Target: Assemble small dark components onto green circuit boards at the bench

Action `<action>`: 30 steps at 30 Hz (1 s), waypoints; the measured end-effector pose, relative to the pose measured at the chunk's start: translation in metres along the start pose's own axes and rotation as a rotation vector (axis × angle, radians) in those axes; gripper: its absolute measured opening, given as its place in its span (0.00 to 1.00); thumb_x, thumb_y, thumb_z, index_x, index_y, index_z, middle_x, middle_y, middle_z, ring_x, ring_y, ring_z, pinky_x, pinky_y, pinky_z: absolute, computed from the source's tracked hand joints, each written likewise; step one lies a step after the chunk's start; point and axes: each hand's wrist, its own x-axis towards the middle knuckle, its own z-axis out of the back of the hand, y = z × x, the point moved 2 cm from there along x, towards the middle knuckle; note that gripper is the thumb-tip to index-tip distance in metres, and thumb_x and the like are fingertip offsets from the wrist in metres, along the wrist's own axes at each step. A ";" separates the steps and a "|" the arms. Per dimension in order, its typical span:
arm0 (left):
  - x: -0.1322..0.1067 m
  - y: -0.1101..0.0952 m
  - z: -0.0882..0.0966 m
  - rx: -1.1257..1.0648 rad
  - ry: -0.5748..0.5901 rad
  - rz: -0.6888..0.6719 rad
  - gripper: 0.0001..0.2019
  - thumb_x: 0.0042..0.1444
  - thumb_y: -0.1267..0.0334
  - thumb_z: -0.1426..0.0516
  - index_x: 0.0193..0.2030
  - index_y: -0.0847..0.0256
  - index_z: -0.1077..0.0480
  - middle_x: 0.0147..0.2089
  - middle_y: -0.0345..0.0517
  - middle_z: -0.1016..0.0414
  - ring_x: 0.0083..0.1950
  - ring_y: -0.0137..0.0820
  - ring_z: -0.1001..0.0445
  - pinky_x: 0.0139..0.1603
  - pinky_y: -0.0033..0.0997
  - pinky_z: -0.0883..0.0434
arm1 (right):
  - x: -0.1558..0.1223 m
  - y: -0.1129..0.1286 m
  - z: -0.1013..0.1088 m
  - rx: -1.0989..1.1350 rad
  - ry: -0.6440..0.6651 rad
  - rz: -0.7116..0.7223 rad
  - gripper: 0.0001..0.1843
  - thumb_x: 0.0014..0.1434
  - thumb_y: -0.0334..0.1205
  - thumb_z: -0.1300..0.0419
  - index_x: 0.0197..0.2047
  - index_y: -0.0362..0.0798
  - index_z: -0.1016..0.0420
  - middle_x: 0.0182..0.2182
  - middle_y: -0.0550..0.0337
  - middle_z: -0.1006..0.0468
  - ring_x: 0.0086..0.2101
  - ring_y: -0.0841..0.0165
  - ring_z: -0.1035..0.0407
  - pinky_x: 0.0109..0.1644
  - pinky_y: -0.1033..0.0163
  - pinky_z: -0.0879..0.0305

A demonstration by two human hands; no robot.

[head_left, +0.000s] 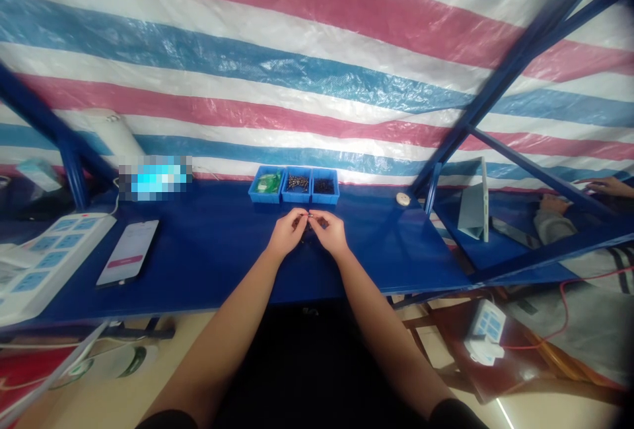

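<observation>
My left hand point(287, 234) and my right hand point(329, 231) meet over the blue table point(208, 251), fingertips pinched together on a small dark metal part point(309, 217) held between them. The part is too small to name. Just beyond the hands stand three blue bins: the left bin point(268, 185) holds green packets, the middle bin point(297, 184) holds small metal pieces, the right bin point(324, 186) holds small dark pieces.
A phone point(129, 252) with a lit screen lies at the left beside a white power strip point(47, 261). A small round white object point(403, 198) sits right of the bins. Another person's hands point(601, 186) work at the far right behind a blue frame post point(495, 79).
</observation>
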 end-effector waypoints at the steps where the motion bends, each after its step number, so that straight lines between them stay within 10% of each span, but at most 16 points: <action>1: 0.000 0.000 0.000 0.002 -0.003 -0.002 0.13 0.64 0.53 0.49 0.45 0.57 0.30 0.34 0.40 0.24 0.31 0.28 0.25 0.34 0.26 0.30 | 0.000 0.000 0.000 0.004 0.006 -0.003 0.13 0.59 0.43 0.39 0.46 0.51 0.20 0.37 0.57 0.18 0.35 0.66 0.24 0.41 0.60 0.25; 30: 0.000 -0.001 0.000 -0.031 0.054 0.030 0.13 0.64 0.52 0.50 0.47 0.56 0.33 0.32 0.39 0.24 0.31 0.29 0.25 0.35 0.26 0.30 | 0.000 0.000 0.001 -0.020 0.017 -0.028 0.13 0.59 0.43 0.39 0.46 0.51 0.20 0.39 0.57 0.18 0.36 0.65 0.24 0.43 0.60 0.25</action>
